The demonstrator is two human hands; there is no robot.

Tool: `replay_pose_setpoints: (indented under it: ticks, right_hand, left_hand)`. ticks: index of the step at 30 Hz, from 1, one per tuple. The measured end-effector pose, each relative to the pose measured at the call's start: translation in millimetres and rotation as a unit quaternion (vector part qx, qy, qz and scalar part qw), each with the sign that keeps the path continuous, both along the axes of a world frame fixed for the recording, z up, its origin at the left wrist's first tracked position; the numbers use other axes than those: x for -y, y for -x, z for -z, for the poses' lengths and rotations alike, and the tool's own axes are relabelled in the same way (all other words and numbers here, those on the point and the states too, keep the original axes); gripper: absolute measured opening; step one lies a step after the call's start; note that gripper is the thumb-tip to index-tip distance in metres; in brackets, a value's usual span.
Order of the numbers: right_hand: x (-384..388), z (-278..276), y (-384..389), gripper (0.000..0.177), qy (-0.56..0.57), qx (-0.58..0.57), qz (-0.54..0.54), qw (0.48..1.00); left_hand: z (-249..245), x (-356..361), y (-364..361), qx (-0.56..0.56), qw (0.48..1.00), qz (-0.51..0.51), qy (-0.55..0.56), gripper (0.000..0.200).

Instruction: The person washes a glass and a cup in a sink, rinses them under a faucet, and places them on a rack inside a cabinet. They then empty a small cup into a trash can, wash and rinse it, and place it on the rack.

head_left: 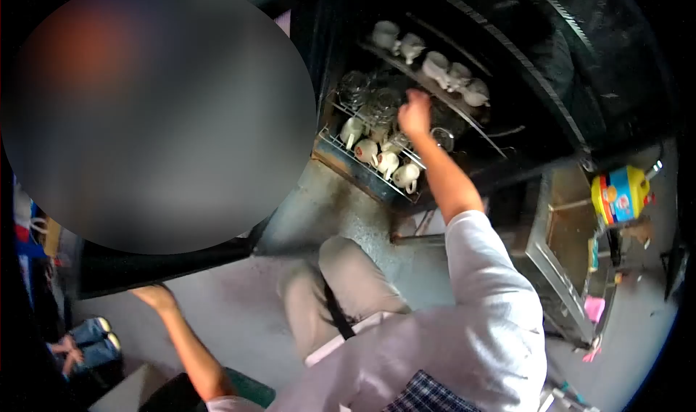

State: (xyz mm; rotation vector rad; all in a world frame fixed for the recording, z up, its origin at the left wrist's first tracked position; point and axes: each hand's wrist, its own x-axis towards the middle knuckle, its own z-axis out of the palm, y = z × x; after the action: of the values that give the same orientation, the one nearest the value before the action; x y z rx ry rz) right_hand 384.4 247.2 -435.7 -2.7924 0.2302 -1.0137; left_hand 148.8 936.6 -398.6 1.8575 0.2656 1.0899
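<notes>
My right hand point(415, 114) reaches into a dark cabinet, between its upper and lower shelves. Its fingers are blurred, and I cannot make out anything in them. Several white cups point(436, 67) line the upper shelf just beyond the hand. Below and left of it are clear glass vessels point(383, 104), with a row of cream-white cups point(388, 164) on the wire rack point(407, 193) at the front. My left hand point(154, 296) grips the lower edge of a dark door panel point(167, 263), part of its fingers hidden at the edge.
On the right stands a metal-framed stand point(554, 267) with a yellow jug point(622, 196) bearing a blue label beside it. A pink cloth point(594, 308) hangs nearby. Another person's legs point(94, 339) show at lower left. A large blurred oval covers the upper left.
</notes>
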Motion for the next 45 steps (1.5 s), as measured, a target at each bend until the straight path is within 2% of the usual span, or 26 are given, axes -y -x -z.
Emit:
replay_pose_setpoints:
  ticks: [1, 2, 4, 5, 6, 7, 8, 9, 10, 12, 13, 15, 16, 17, 18, 20, 23, 25, 27, 31, 33, 35, 38, 39, 41, 45]
  right_hand:
    - [-27.6, -28.1, 31.7, 0.038, -0.024, -0.049, -0.07, 0.996]
    - [-51.3, -39.9, 57.6, 0.041, -0.014, -0.019, -0.113, 0.993]
    - [-91.0, -82.4, 118.0, 0.042, -0.036, -0.142, -0.115, 0.983]
    - [-110.1, -108.9, 152.2, 0.043, -0.05, -0.16, -0.093, 0.981]
    - [-128.3, -143.2, 184.7, 0.045, -0.102, -0.148, -0.101, 0.979]
    - [-142.0, -175.5, 218.3, 0.045, -0.158, -0.143, -0.11, 0.971]
    - [-147.9, -199.0, 248.2, 0.045, -0.213, -0.191, -0.11, 0.952]
    - [-149.7, -223.6, 280.0, 0.044, -0.227, -0.214, -0.115, 0.943]
    - [-146.1, -238.9, 312.0, 0.044, -0.231, -0.226, -0.11, 0.94]
    - [-124.8, -264.7, 361.4, 0.043, -0.258, -0.26, -0.075, 0.927]
    - [-113.6, -275.7, 391.3, 0.044, -0.287, -0.286, -0.041, 0.913]
    - [-82.6, -277.9, 441.1, 0.041, -0.32, -0.311, 0.017, 0.895]
    - [-65.0, -287.7, 465.4, 0.041, -0.33, -0.301, 0.042, 0.894]
    - [-46.0, -295.9, 489.1, 0.04, -0.339, -0.293, 0.067, 0.892]
    - [-25.3, -299.1, 512.3, 0.04, -0.342, -0.276, 0.095, 0.893]
    - [14.7, -317.8, 559.1, 0.042, -0.359, -0.234, 0.142, 0.892]
    - [70.6, -361.5, 617.5, 0.043, -0.359, -0.13, 0.169, 0.908]
    - [120.6, -373.1, 648.5, 0.041, -0.323, -0.097, 0.192, 0.922]
    - [165.2, -400.0, 673.2, 0.039, -0.382, -0.038, 0.215, 0.898]
    - [290.7, -374.0, 709.3, 0.038, -0.371, -0.037, 0.304, 0.877]
    - [350.7, -359.5, 712.7, 0.038, -0.355, -0.075, 0.33, 0.871]
    - [397.6, -368.5, 700.2, 0.036, -0.379, -0.09, 0.32, 0.864]
    - [476.4, -363.5, 657.2, 0.032, -0.38, -0.117, 0.268, 0.878]
    - [503.1, -342.0, 644.6, 0.035, -0.316, -0.068, 0.244, 0.914]
    - [523.5, -335.9, 620.1, 0.033, -0.332, -0.067, 0.298, 0.893]
    - [524.2, -326.2, 602.7, 0.031, -0.399, -0.057, 0.258, 0.878]
  left_hand:
    - [4.4, -5.9, 9.1, 0.002, 0.976, 0.112, 0.189, 0.062]
    - [-9.4, 4.7, 25.8, -0.061, 0.979, 0.164, 0.109, 0.056]
    - [-77.9, 35.2, 74.0, -0.269, 0.919, 0.289, 0.005, 0.042]
    - [-68.3, 30.4, 98.7, -0.416, 0.871, 0.261, 0.006, 0.043]
    - [-84.5, 45.4, 113.8, -0.434, 0.858, 0.273, -0.024, 0.049]
    - [-173.6, 104.2, 124.1, -0.521, 0.808, 0.267, -0.066, 0.055]
    - [-147.8, 102.9, 138.5, -0.504, 0.791, 0.32, -0.131, 0.056]
    - [-153.3, 127.1, 150.3, -0.473, 0.802, 0.351, -0.097, 0.054]
    - [-187.5, 158.1, 155.4, -0.501, 0.773, 0.37, -0.12, 0.048]
    - [-204.6, 199.7, 155.3, -0.394, 0.742, 0.505, -0.198, 0.045]
    - [-255.2, 237.7, 154.6, -0.411, 0.701, 0.561, -0.158, 0.044]
    - [-199.7, 275.9, 141.6, -0.385, 0.658, 0.598, -0.248, 0.051]
    - [-233.1, 311.1, 139.1, -0.428, 0.62, 0.6, -0.271, 0.052]
    - [-157.3, 327.7, 119.3, -0.352, 0.619, 0.648, -0.27, 0.049]
    - [-153.3, 357.9, 115.4, -0.353, 0.621, 0.638, -0.287, 0.05]
    - [-157.0, 427.5, 99.6, -0.453, 0.53, 0.68, -0.228, 0.057]
    - [-196.7, 512.5, 104.2, -0.464, 0.561, 0.623, -0.286, 0.068]
    - [-150.0, 552.0, 92.5, -0.406, 0.618, 0.609, -0.288, 0.072]
    - [-169.0, 585.8, 97.0, -0.395, 0.643, 0.594, -0.277, 0.076]
    - [-205.4, 636.6, 87.9, -0.434, 0.62, 0.531, -0.381, 0.084]
    - [-189.7, 642.4, 65.9, -0.389, 0.616, 0.554, -0.403, 0.084]
    - [-176.4, 648.6, 42.5, -0.341, 0.621, 0.606, -0.362, 0.082]
    - [-190.3, 659.1, 25.6, -0.381, 0.617, 0.596, -0.345, 0.08]
    - [-197.3, 665.9, 22.5, -0.395, 0.609, 0.588, -0.357, 0.08]
    - [-205.2, 675.2, 19.0, -0.41, 0.596, 0.567, -0.394, 0.079]
    - [-206.4, 681.8, 16.6, -0.451, 0.587, 0.537, -0.405, 0.082]
